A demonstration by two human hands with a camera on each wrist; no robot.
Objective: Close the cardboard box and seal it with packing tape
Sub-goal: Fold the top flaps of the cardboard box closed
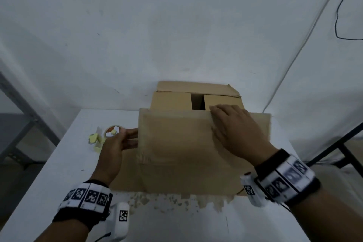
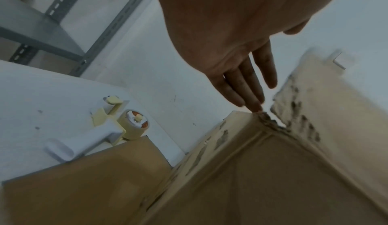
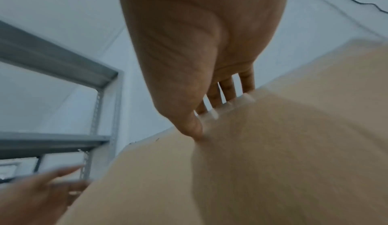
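A brown cardboard box stands on the white table against the wall. Its two inner flaps lie folded in with a dark gap between them, and the far flap leans inward. My right hand holds the top edge of the large near flap, which is raised. In the right wrist view the thumb presses the flap's near face while the fingers reach over its edge. My left hand is at the flap's left edge with straight fingers touching the box corner. A tape dispenser lies left of the box.
A grey metal shelf frame stands left of the table. A black cable hangs on the wall at right, above a dark frame. Torn cardboard residue marks the table just before the box.
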